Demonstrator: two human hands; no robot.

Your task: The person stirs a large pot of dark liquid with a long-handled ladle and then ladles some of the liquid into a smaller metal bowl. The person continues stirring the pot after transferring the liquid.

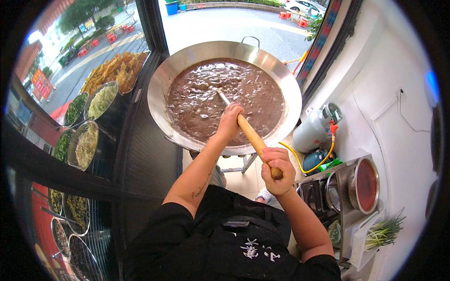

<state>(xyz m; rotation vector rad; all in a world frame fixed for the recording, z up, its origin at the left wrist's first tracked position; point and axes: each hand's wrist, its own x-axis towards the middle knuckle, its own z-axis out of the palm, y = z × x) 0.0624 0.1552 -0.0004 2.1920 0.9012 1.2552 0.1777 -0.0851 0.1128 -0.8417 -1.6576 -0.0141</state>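
A wide steel wok (160, 87) stands before me, holding a bubbling brown liquid (197, 112) with a glossy, lumpy surface. Across its near side slants a long tool with a thick wooden handle (254, 136) and a metal shaft (223, 97). The shaft's far end dips into the liquid, so its head is hidden. My left hand (230, 121) grips the handle where wood meets metal, above the liquid. Around the butt end, just past the wok's near right rim, my right hand (279, 170) is closed.
A grey gas cylinder (313, 131) with a yellow hose (299, 163) stands at the right. Nearer are a steel pot of red liquid (365, 186) and a white basket of green onions (362, 242). On the left, bowls of shredded vegetables (102, 100) sit beside fried sheets (116, 72).
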